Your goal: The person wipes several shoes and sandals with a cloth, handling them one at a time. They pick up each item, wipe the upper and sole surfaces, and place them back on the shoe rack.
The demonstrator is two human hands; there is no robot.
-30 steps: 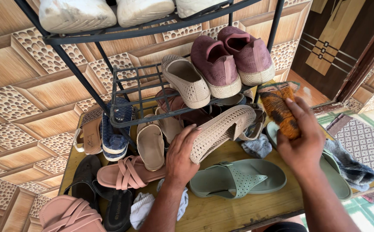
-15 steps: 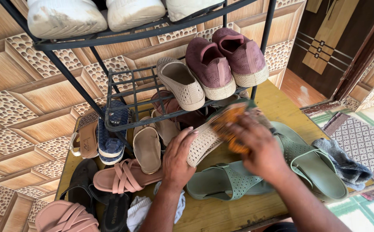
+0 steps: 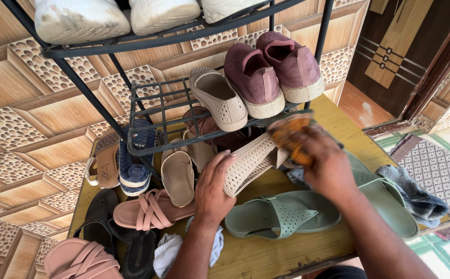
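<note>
Beige woven mesh fills the middle of our view: a slip-on shoe [image 3: 253, 160] that we hold tilted, sole side toward us, just below the middle shelf of a black metal rack [image 3: 147, 111]. Our left hand [image 3: 214, 188] wraps the heel end, fingers curled closed around it, thumb on the near edge. Our right hand [image 3: 328, 165] presses an orange and brown cloth [image 3: 292, 137] against the toe end of the same shoe; the fingers are folded narrow over the cloth, which is blurred, so we cannot tell its exact shape.

On the shelf above sit the matching beige shoe [image 3: 219, 98] and a pair of maroon knit shoes [image 3: 274, 70] with pale soles. White shoes [image 3: 80, 20] rest on the top shelf. Under our hands lies a yellowish wooden table [image 3: 281, 253]. A sage-green sandal [image 3: 281, 214] lies flat on it just below the held shoe, and a second green sandal [image 3: 390, 201] lies partly under our right forearm. To the left we see a pink strappy sandal [image 3: 150, 209], a tan slide [image 3: 178, 175], a blue patterned sandal [image 3: 137, 155], a brown sandal [image 3: 105, 165] and black sandals [image 3: 111, 227]. A white rag [image 3: 170, 250] lies beneath our left wrist, and a grey cloth [image 3: 416, 194] lies at the table's right edge.

We make out small printed marks on the brown and black insoles, too small to tell apart. Behind the rack stand tan patterned wall tiles [image 3: 23, 129].
</note>
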